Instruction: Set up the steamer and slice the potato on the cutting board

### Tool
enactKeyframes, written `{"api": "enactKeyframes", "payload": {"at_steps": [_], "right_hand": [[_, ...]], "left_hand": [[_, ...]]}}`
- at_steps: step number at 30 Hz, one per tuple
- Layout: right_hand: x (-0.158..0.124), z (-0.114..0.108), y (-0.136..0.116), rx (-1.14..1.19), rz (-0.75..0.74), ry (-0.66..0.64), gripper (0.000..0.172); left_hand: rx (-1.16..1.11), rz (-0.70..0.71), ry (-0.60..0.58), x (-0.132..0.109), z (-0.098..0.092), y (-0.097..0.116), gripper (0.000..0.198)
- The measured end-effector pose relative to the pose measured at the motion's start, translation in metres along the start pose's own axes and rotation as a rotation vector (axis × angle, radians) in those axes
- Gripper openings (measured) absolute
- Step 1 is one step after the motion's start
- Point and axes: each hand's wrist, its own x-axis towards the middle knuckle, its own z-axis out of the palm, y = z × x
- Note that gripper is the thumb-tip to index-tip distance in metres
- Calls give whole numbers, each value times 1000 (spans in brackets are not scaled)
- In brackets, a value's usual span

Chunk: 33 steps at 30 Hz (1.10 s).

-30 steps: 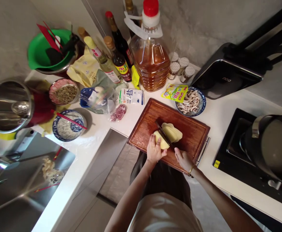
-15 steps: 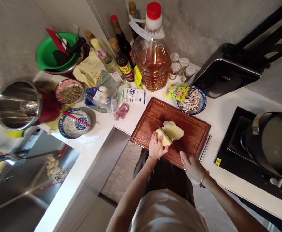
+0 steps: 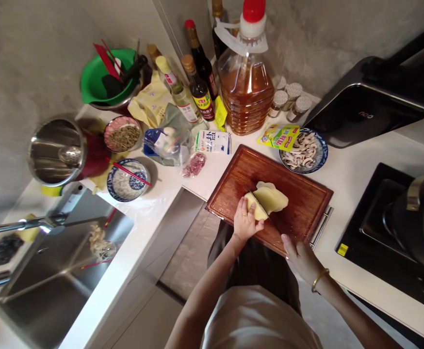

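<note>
A peeled, pale yellow potato (image 3: pixel 257 207) lies on the brown wooden cutting board (image 3: pixel 230 186), with thin slices (image 3: pixel 272 198) fanned out beyond it. Pressing the potato down from the near left is my left hand (image 3: pixel 246 220), its fingers bent over it. My right hand (image 3: pixel 299 257) is closed around the handle of a kitchen knife (image 3: pixel 273 223), which its fingers mostly hide. The dark blade stands nearly on edge between the potato and the slices.
A bowl of sliced mushrooms (image 3: pixel 302 152) with a yellow-green packet (image 3: pixel 279 137) stands behind the board. To the right is a black stove (image 3: pixel 370 232) with a pot. Left are a sink (image 3: pixel 52 271), a patterned bowl (image 3: pixel 124 182) and bagged meat (image 3: pixel 194 165). A large oil jug (image 3: pixel 246 92) stands at the back.
The whole view has swung left, so everything sits further right and more of the sink shows. The blade looks more upright against the potato; both hands keep their hold.
</note>
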Motion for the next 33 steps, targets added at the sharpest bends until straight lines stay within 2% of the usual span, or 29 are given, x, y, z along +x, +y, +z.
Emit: {"api": "enactKeyframes", "payload": {"at_steps": [4,9,17,22,26,29,33], "right_hand": [[5,5,5,37,93,-119,64],[10,9,8,14,97,-128,67],[29,21,5,6,70,-128,69],[51,36,24,-17,113,-162,64],[61,45,42,26,96,-139,63],[61,43,44,85,101,-125,65],[49,31,30,119,118,-74,64]], "left_hand": [[-9,2,-6,0,-1,0,67],[-21,-16,-19,1,-2,0,67],[-62,37,18,6,-6,-2,69],[-59,55,14,8,-7,-2,69],[-70,51,4,7,-7,-2,68],[-77,48,-3,5,-6,-3,67],[-54,40,-14,4,-6,-4,70]]}}
